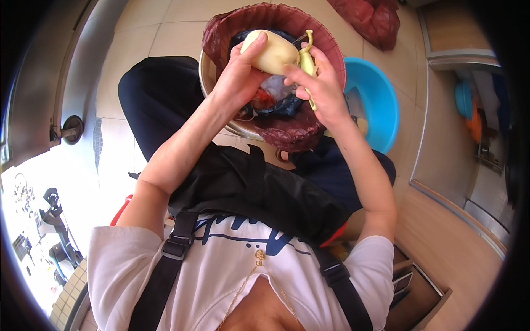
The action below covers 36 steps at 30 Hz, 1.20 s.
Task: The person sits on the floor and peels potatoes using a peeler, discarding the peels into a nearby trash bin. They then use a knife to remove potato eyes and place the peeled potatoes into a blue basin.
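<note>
My left hand (248,68) grips a pale yellow, peeled potato (273,51), thumb across its upper side. A yellow-green peeler (307,64) lies in my right hand (321,82), its handle running down through the fingers and its head hidden or blurred near the potato's right end. Both hands are above a waste bin (327,37) lined with a dark red plastic bag. Inside the bin I see a crumpled translucent bag (276,87), something red and dark plastic; the rest is hidden behind my hands.
Right of the bin stands a bright blue plastic basin (383,103) with a pale piece and a flat, greyish object inside. Another dark red bag (372,20) lies on the tiled floor beyond. Cabinets (447,132) line the right; a metal door (37,74) stands left. My knees flank the bin.
</note>
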Tool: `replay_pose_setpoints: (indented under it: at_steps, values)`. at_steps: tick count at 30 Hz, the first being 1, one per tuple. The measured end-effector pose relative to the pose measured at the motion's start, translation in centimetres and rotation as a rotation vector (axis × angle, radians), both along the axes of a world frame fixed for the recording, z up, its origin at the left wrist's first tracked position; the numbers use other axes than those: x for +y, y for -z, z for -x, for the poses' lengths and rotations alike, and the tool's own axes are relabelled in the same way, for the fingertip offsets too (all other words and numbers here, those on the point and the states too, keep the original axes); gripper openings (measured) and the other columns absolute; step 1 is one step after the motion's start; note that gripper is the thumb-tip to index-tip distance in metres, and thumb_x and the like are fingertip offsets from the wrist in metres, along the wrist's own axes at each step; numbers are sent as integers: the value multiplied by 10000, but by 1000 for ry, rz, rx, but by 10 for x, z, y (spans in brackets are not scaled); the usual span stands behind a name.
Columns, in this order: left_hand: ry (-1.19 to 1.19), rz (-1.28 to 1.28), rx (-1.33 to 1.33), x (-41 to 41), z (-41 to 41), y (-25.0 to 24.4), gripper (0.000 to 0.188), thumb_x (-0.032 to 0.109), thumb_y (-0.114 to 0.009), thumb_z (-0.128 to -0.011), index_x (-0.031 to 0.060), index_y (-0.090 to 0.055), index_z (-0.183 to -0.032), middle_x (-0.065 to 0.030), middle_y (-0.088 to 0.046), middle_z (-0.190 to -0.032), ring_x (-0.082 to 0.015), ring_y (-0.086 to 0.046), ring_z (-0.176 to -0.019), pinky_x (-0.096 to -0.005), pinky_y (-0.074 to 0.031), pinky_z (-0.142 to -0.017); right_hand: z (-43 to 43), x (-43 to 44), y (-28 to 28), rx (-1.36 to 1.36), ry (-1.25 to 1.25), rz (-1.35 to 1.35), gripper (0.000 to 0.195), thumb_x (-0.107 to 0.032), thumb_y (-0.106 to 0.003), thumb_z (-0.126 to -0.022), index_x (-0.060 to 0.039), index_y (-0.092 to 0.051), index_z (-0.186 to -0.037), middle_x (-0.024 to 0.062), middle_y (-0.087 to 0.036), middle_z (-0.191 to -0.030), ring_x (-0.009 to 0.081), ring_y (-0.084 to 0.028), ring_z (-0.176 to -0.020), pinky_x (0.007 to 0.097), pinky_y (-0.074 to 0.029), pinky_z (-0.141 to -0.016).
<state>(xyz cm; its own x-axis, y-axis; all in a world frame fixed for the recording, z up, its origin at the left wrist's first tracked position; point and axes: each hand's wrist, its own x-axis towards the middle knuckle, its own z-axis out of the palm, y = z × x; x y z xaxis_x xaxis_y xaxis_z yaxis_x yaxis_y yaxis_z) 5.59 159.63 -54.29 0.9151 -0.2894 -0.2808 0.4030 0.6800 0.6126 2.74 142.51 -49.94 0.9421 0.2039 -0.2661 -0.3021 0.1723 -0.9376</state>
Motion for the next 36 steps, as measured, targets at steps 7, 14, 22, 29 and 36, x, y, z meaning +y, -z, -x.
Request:
replay_pose_setpoints:
  at_steps: [7,14,22,29,36]
  values:
    - [279,-174,-15,24,-7,3,586,320,-623,-947,39,-408,-1415,-129,-530,-1352,-264,-549,-1244,-482,-485,-1026,-15,-19,-11,-151,99,196,780,-21,-772,-783,-8,-367,-1449,80,-635,-1143,48,-561,-750,160,-396,-538]
    - [440,-199,-300,25,-4,-9,827,-8,-862,-699,99,-453,-1410,-70,-600,-1232,-228,-591,-1164,-376,-509,-994,0,-15,-27,-461,3,275,687,-12,-763,-760,-28,-469,-1380,82,-697,-1147,123,-649,-971,256,-524,-867]
    - [418,-327,-389,16,1,-11,806,-1,-892,-629,103,-483,-1316,-47,-582,-1230,-193,-577,-1167,-337,-468,-1032,1,-22,-24,-513,39,267,585,-134,-765,-844,-59,-511,-1366,120,-710,-1139,206,-696,-1008,309,-547,-880]
    - [95,-983,-764,9,2,-14,791,23,-882,-586,54,-481,-1267,-97,-577,-1185,-210,-573,-1123,-333,-481,-982,-29,-103,-31,-1114,228,1161,541,-249,-789,-828,-101,-585,-1307,136,-711,-1100,311,-709,-923,386,-572,-755]
    - [171,-593,-385,9,-1,12,713,246,-802,-771,9,-469,-1356,-98,-579,-1251,-208,-589,-1122,-353,-461,-992,30,-272,152,-114,185,1472,428,-395,-599,-952,-68,-577,-1227,231,-687,-863,427,-664,-779,519,-512,-649]
